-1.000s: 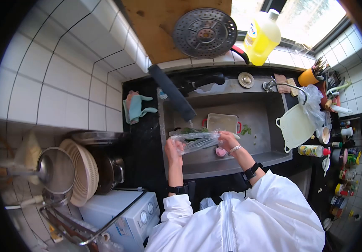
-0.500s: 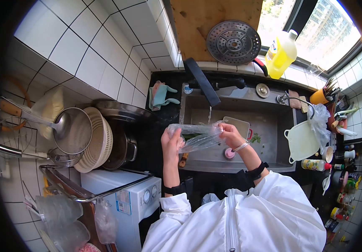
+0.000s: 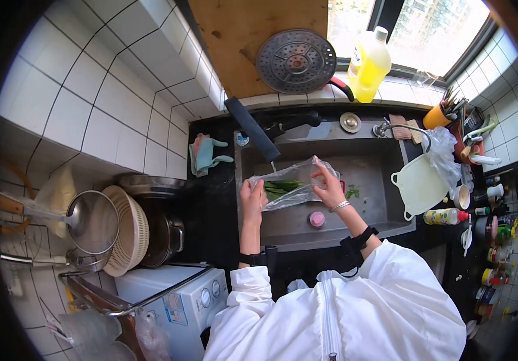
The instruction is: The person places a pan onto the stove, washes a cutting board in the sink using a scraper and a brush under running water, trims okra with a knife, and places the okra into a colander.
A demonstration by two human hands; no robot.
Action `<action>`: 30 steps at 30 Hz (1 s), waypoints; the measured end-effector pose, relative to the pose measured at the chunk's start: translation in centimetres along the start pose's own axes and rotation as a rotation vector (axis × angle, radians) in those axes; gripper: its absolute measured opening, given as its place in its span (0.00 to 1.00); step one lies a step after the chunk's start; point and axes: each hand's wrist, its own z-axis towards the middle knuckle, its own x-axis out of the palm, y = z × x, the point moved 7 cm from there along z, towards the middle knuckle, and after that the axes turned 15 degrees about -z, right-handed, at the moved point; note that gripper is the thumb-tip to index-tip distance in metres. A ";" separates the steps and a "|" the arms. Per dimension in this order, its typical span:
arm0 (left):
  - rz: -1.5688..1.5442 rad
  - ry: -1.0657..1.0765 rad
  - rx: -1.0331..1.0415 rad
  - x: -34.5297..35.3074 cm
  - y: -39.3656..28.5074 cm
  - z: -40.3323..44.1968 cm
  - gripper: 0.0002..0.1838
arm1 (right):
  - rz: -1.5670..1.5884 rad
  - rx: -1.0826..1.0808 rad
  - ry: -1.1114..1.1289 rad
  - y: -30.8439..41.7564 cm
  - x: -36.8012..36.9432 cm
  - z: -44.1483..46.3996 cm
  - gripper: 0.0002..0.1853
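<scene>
Forearms reach over the grey metal sink (image 3: 373,174), the left hand (image 3: 252,201) pinching the near-left edge of a clear plastic bag (image 3: 303,195), the right hand (image 3: 330,189) at its right edge with fingers parted, its exact grip unclear. Since half a second ago, the bag has spread wider, the right fingers point upward, and long green leafy stems (image 3: 281,188) show more plainly at its left.

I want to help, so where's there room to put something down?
The black counter looks bare between the pot and the sink, below the teal glove. Inside the sink, the floor right of the green scraps is mostly bare. Right of the sink it's crowded: white board, plastic bag, red-capped bottle.
</scene>
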 end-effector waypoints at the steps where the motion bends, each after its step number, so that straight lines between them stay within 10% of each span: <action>1: 0.067 -0.019 0.010 -0.3 0.1 0.0 0.10 | 0.009 -0.006 0.011 0.1 -0.1 0.1 0.41; 9: 0.825 -0.151 0.457 -7.7 6.1 3.0 0.10 | -0.168 0.146 0.178 -2.0 1.4 0.1 0.40; 10: 0.707 -0.224 0.145 -8.3 7.4 2.7 0.12 | -0.228 0.167 0.186 -3.1 2.1 -0.1 0.40; 22: 1.191 -0.296 0.129 -9.1 6.4 4.3 0.18 | -0.407 -0.054 0.468 1.6 3.9 0.8 0.32; 30: 0.895 -0.184 0.133 -9.3 8.3 4.9 0.14 | -0.283 -0.048 -0.046 2.0 3.3 5.9 0.39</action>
